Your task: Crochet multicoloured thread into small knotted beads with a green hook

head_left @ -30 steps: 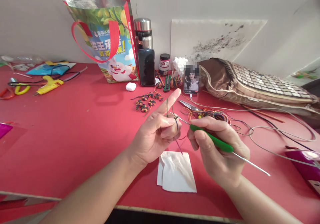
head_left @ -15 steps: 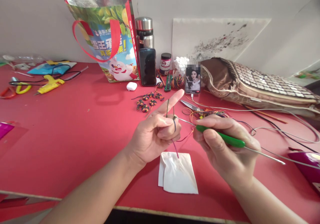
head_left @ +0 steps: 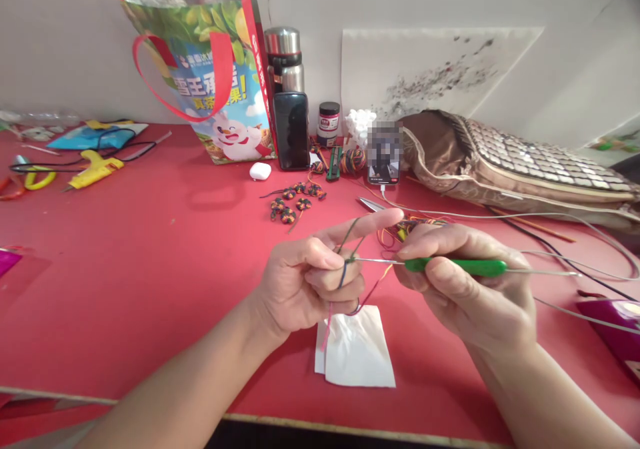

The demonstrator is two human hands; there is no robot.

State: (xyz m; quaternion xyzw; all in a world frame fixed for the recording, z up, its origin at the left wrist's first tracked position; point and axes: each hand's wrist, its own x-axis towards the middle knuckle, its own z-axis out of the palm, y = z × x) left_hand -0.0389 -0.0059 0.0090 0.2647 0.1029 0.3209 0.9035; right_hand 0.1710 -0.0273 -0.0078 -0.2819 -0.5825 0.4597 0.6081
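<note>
My left hand (head_left: 315,275) pinches dark green yarn (head_left: 346,235) between thumb and fingers. The yarn loops over its outstretched index finger, and a pink tail hangs below the palm. In my right hand (head_left: 470,289) is a crochet hook (head_left: 463,267) with a green grip, held nearly level. Its thin left tip meets the yarn at my left fingertips; the metal other end sticks out to the right. A folded white tissue (head_left: 363,355) lies on the red table below my hands. Several small multicoloured crocheted pieces (head_left: 289,215) lie beyond my left hand.
A shopping bag (head_left: 220,95), steel flask (head_left: 284,55), black phone (head_left: 291,132) and lit phone (head_left: 384,155) stand at the back. Scissors (head_left: 371,204) and yarn lie behind my right hand. A white cable (head_left: 500,217) crosses the right side. A yellow glue gun (head_left: 96,170) lies left.
My left index finger has tipped down and to the right, slanting the yarn. My right hand and the hook have shifted slightly right and the hook is now more level.
</note>
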